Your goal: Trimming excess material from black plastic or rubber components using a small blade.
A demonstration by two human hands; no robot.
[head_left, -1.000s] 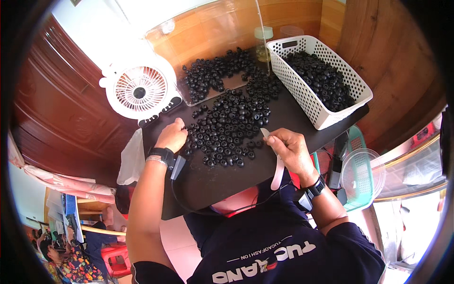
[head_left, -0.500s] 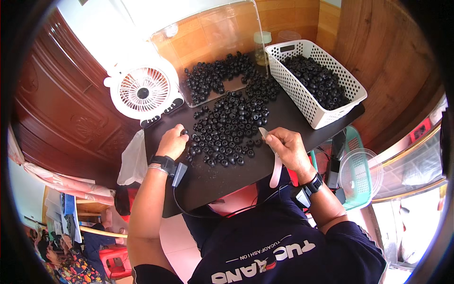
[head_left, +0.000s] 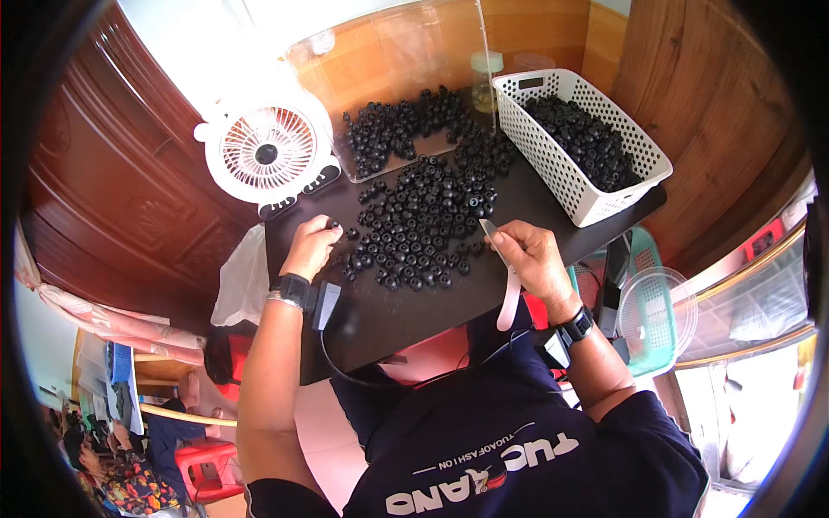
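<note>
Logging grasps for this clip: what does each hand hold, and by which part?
The right hand grips a flat pale strip-like tool near its upper end. The left hand pinches one small black ring-shaped part at the fingertips.

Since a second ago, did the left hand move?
Yes, slightly. The left hand slid sideways along the black table, away from the small black rings and toward the white fan.

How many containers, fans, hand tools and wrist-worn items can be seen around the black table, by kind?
White perforated basket with small black round parts: 1
Clear plastic tray: 1
White desk fan: 1
Round white mesh fan guard, beside the table: 1
White-handled tool in the right hand: 1
Black wrist devices: 2, one on each wrist
Total: 7
</note>
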